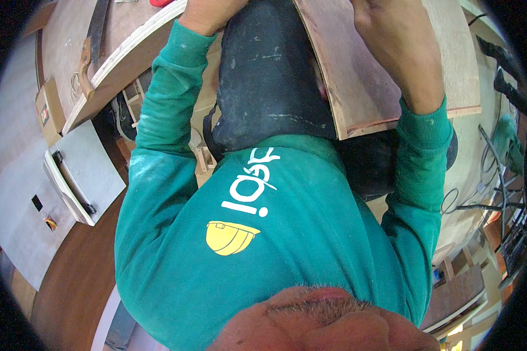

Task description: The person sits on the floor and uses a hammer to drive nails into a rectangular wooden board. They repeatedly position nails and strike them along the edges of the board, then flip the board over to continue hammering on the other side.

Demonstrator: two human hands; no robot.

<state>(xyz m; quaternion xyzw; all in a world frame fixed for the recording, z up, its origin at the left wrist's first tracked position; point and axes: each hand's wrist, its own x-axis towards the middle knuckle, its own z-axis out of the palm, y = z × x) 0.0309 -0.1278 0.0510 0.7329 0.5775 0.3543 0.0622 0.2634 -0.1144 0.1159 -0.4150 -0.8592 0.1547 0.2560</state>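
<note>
My left hand (211,14) reaches up to the top edge at centre-left, near a plywood edge; its fingers are out of frame or hidden. My right hand (375,26) is over a plywood panel (375,99) on the right, with its fingers cut off by the top edge, so what it holds cannot be seen. The panel rests beside my dark-trousered thigh (263,76). Both forearms are in teal sleeves.
On the left, a wooden-handled saw (88,76) lies on a plywood surface (61,47), near a cardboard box (50,111). Lower left is a white hinged panel (99,164). Dark cables and bars (498,169) lie at the far right.
</note>
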